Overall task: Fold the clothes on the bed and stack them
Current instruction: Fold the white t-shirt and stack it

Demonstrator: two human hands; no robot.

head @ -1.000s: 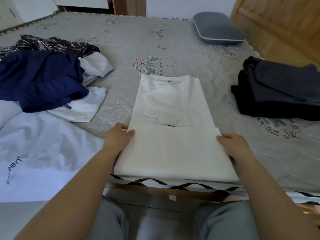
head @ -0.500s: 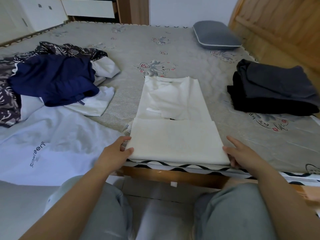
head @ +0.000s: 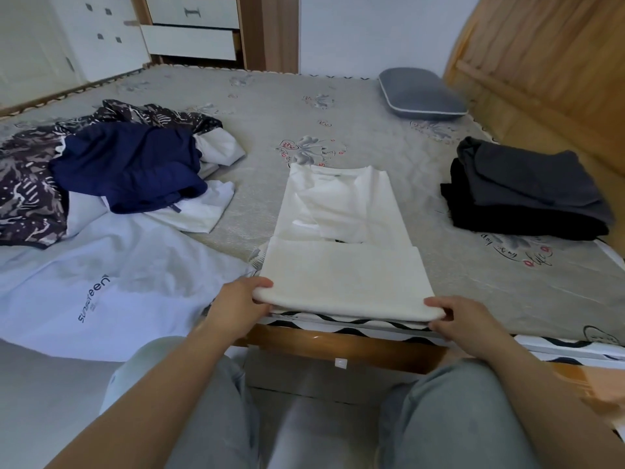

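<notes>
Folding is under way on the white shirt [head: 341, 252], which lies lengthwise at the near edge of the bed [head: 355, 110], its lower part already doubled over the body.

Head view, risks: the doubled near edge sits right at the mattress border, above the wooden frame. If the 2 corners are lifted unevenly, the next fold will likely skew and the tucked sleeves may slide out. Dragging the shirt nearer could let it slip off the bed. Carrying it to the dark folded stack [head: 524, 194] on the right with a loose grip could undo the folds.

Head view, hand pose: the left hand [head: 238, 304] grips the near left corner, thumb on top and fingers curled beneath the fold. The right hand [head: 465, 318] pinches the near right corner in the same way, thumb above. Both forearms reach forward over the knees, roughly symmetrical.

The unfolded pile [head: 111, 170] and a pale printed garment [head: 111, 286] wait on the left.
</notes>
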